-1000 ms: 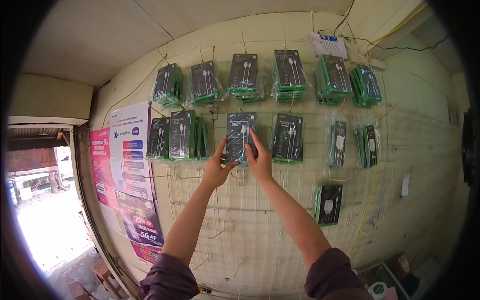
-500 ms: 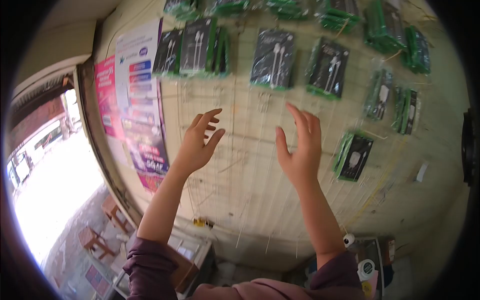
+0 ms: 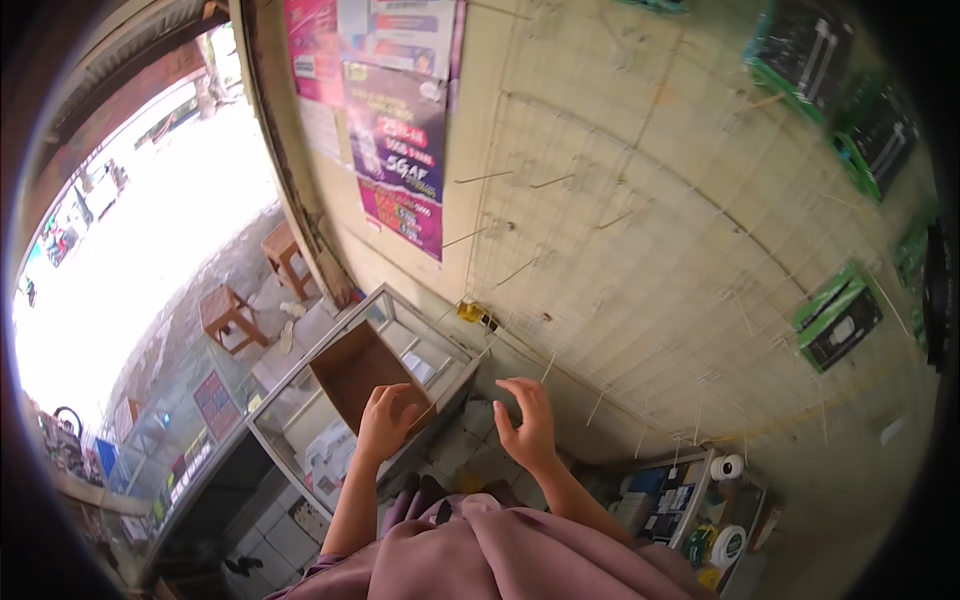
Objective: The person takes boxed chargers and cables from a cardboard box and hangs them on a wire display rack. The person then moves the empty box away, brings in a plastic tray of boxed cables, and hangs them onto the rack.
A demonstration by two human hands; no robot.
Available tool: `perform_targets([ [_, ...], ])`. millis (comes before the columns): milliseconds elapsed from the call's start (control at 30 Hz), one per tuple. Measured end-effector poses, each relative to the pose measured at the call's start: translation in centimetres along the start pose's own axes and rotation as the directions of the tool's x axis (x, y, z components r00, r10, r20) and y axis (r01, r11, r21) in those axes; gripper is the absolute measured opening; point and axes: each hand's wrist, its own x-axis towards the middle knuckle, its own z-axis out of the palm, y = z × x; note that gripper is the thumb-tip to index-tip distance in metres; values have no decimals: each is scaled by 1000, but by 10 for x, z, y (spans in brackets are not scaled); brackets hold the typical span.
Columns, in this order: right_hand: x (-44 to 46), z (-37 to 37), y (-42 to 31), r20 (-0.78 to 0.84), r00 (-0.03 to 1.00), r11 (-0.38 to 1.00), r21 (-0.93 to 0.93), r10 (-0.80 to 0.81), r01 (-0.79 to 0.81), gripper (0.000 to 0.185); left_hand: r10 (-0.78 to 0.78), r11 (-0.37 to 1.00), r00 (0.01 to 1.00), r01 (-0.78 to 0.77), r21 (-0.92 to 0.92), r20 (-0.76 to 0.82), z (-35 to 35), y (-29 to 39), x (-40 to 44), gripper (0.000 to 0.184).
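My left hand (image 3: 384, 422) is held low in front of the body, fingers bent and apart, with nothing in it. In the view it overlaps the lower right edge of an open brown cardboard box (image 3: 350, 372); I cannot tell whether it touches it. The box rests on a glass display case (image 3: 290, 462). To the right, my right hand (image 3: 526, 428) is raised with thumb and fingers curved apart, also holding nothing. Behind it rises a wire grid (image 3: 620, 270) with hooks on the wall. Packaged cables (image 3: 838, 318) in green-edged packs hang at its right side.
Posters (image 3: 400, 130) cover the wall by the bright doorway. Two wooden stools (image 3: 230, 318) stand near the entrance. A second glass counter (image 3: 190, 430) is at the lower left. At the lower right, a shelf case (image 3: 660, 505) holds small boxes and white-lidded round containers (image 3: 728, 545).
The view has swung down and left, bringing the cardboard box and display case into sight. Both hands have come down from before the hanging packs, still open.
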Motion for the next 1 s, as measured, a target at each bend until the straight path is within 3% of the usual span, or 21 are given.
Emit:
perform_targets([
  [67, -12, 33, 25, 89, 996, 999, 44, 9, -13, 31, -59, 993, 995, 66, 93, -77, 7, -48, -18, 40],
  [133, -24, 68, 54, 286, 957, 998, -13, 55, -53, 34, -220, 943, 965, 247, 224, -141, 13, -93, -39, 52],
  [167, -35, 88, 78, 492, 852, 982, -24, 176, -189, 41, -248, 935, 956, 279, 219, -159, 16, -114, -48, 52],
  [200, -45, 107, 95, 523, 837, 984, -16, 161, -180, 41, -373, 870, 916, 401, 288, -149, 21, -132, -57, 60],
  [233, -56, 127, 109, 609, 747, 962, -112, 265, -250, 46, -494, 784, 858, 511, 352, -144, 30, -146, -64, 68],
  [300, -78, 169, 149, 720, 585, 925, -239, 374, -297, 58, -578, 735, 804, 586, 341, -138, 40, -168, -71, 75],
  [333, -86, 190, 168, 739, 570, 929, -226, 359, -292, 58, -633, 698, 766, 628, 343, -115, 44, -182, -73, 82],
  [367, -92, 209, 183, 729, 582, 928, -218, 360, -301, 59, -631, 705, 766, 632, 323, -121, 53, -203, -76, 91],
  [467, -94, 250, 203, 732, 573, 922, -205, 367, -328, 60, -618, 714, 756, 654, 249, -215, 74, -238, -64, 95],
  [533, -95, 277, 217, 673, 673, 946, -138, 306, -293, 59, -630, 701, 740, 673, 237, -236, 85, -252, -51, 98],
  [700, -93, 321, 246, 737, 589, 930, -151, 333, -336, 69, -502, 775, 770, 603, 190, -394, 100, -291, -20, 91],
  [833, -95, 347, 271, 749, 651, 958, 82, 122, -274, 68, -398, 826, 812, 520, 217, -427, 110, -332, -12, 88],
  [900, -99, 352, 274, 735, 678, 953, 180, 33, -242, 68, -251, 895, 871, 375, 241, -422, 110, -339, -16, 89],
  [1000, -108, 356, 276, 667, 745, 928, 285, -13, -239, 70, -271, 915, 856, 370, 157, -440, 113, -330, -13, 94],
])
